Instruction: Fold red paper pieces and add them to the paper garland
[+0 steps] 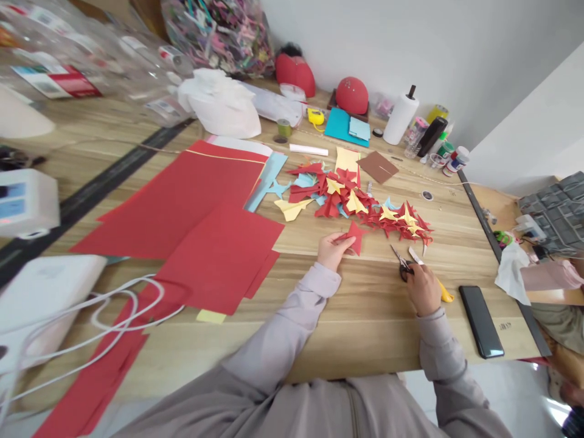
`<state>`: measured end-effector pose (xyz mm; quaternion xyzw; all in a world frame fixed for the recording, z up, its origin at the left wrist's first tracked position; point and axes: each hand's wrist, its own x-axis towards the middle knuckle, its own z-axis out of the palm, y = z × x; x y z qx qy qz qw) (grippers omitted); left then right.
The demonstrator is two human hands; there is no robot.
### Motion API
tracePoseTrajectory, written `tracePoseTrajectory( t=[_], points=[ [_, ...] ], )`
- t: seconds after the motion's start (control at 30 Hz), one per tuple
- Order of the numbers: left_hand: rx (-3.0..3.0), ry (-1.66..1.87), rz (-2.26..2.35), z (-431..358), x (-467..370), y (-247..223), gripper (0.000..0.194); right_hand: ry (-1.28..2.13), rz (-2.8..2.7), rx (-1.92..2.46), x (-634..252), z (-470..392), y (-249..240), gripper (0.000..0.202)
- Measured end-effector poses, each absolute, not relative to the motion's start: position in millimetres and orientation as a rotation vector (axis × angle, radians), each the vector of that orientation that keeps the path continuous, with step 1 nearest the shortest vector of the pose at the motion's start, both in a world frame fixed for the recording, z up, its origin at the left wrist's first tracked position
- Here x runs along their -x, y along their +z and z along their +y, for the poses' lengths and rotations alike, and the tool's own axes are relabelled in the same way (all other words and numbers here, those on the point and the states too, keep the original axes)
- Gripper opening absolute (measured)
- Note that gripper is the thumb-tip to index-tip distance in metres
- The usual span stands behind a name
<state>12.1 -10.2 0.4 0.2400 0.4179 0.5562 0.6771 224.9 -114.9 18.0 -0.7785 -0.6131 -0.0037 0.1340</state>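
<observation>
My left hand (331, 251) pinches a small folded piece of red paper (355, 239) between thumb and fingers, just above the table. To the right, my right hand (424, 288) has its fingers closed at the black handles of a pair of scissors (402, 260), whose blades point away from me. Partly under that hand lies a yellow utility knife (444, 292). Beyond both hands spreads a heap of folded paper stars (356, 201) in red, yellow and light blue. A pale yellow paper shape (292, 209) lies at the heap's left side.
Large red paper sheets (182, 194) cover the left of the table, with white cables (130, 298) near them. A black phone (481, 321) rests at the right edge. Along the wall stand a paper roll (401, 117), bottles (456, 161) and a red pincushion (351, 95).
</observation>
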Motion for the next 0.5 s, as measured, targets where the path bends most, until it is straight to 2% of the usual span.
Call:
tracePoseTrajectory(
  t=[0.07,0.23,0.37,0.5],
  points=[
    [-0.545,1.242,0.938,-10,-12,1,0.038,0.248,-1.572,2.139,-220,-117,20,0.015],
    [-0.550,1.236,0.928,-9,-11,1,0.038,1.366,-0.753,1.534,-194,-127,25,0.030],
    [-0.562,1.237,0.911,-9,-11,3,0.037,1.646,-0.363,1.225,-172,-131,20,0.028],
    [-0.556,1.232,0.906,-9,-10,4,0.035,1.784,-0.322,1.095,-157,-132,20,0.028]
  ],
)
